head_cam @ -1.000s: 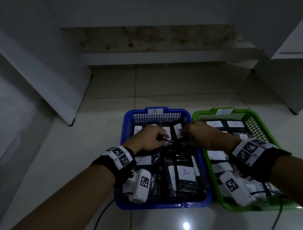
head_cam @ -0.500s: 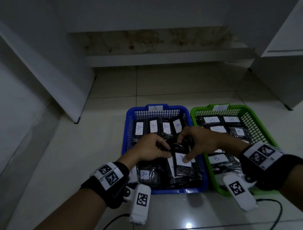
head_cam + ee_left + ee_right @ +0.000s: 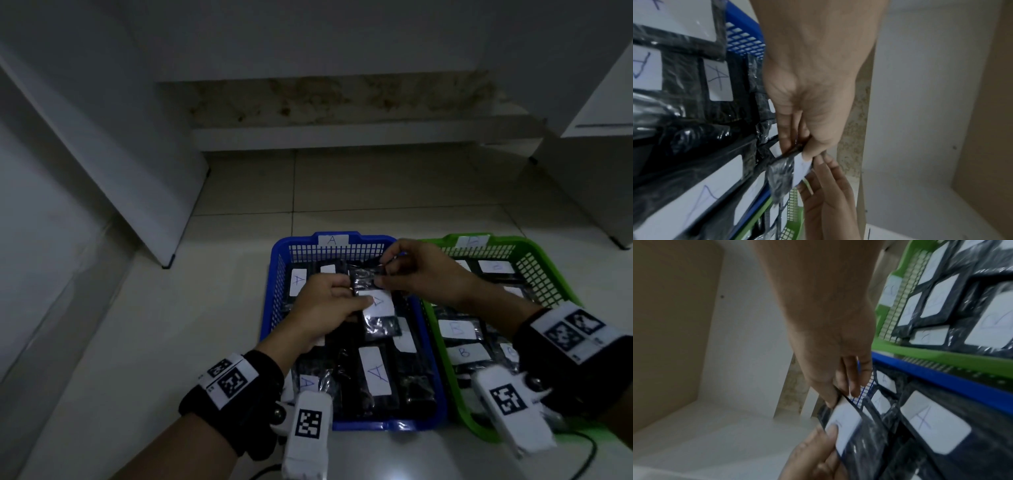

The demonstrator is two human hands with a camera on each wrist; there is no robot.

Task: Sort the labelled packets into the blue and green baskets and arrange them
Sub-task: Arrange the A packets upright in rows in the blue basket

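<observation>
A blue basket tagged A and a green basket tagged B stand side by side on the floor, both filled with black packets bearing white labels. Over the blue basket both hands hold one black packet with an A label, lifted above the others. My left hand pinches its left edge, thumb on the white label. My right hand pinches its far end between thumb and fingers. In the left wrist view the packet hangs from the left hand. In the right wrist view the right hand grips the packet.
White cabinet panels stand at the left, and another cabinet at the right. A low step runs along the back wall. Bare tiled floor lies beyond the baskets and to the left of the blue one.
Both hands have raised one A packet out of the blue basket's pile and carried it toward the far end. The camera view has shifted slightly.
</observation>
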